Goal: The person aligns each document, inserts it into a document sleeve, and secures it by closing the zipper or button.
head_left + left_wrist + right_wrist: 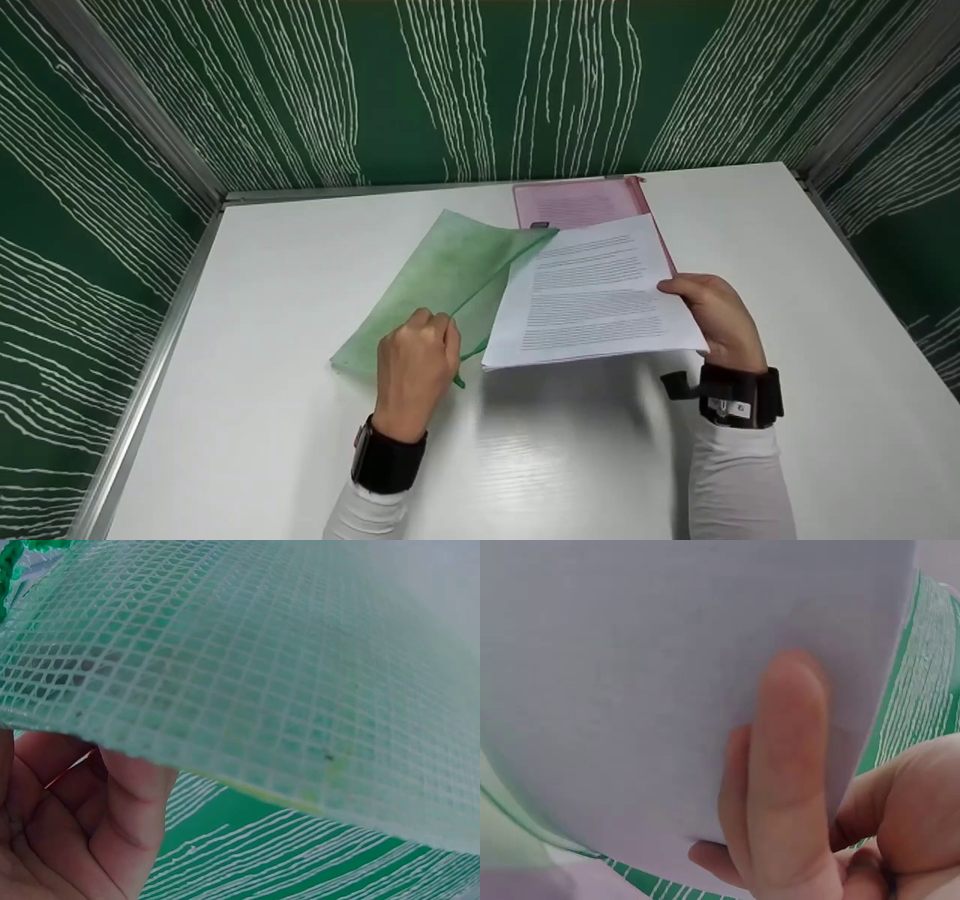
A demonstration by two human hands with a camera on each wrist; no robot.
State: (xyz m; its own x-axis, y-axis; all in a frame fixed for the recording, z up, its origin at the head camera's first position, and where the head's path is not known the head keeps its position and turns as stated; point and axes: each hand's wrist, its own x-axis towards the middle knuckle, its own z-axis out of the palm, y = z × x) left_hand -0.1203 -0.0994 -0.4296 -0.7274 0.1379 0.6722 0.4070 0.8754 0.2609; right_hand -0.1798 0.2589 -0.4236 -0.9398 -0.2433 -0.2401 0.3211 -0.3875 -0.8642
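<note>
My left hand (418, 367) grips the edge of a translucent green mesh zip folder (427, 277). In the left wrist view its curled fingers (135, 802) are at the folder's edge, and the grid weave fills most of the picture. Printed sheets of paper (592, 292) are in my right hand (716, 315), thumb on the front and fingers spread behind, as the right wrist view shows. The sheets' left side overlaps the folder's opening, and its upper corner lies over the paper. Below the sheets a shadow falls on the table.
A pink zip folder (581, 202) with a printed page inside lies at the back of the white table (270, 300), partly covered by the sheets. Dark green walls (495, 90) with white lines stand behind and at both sides.
</note>
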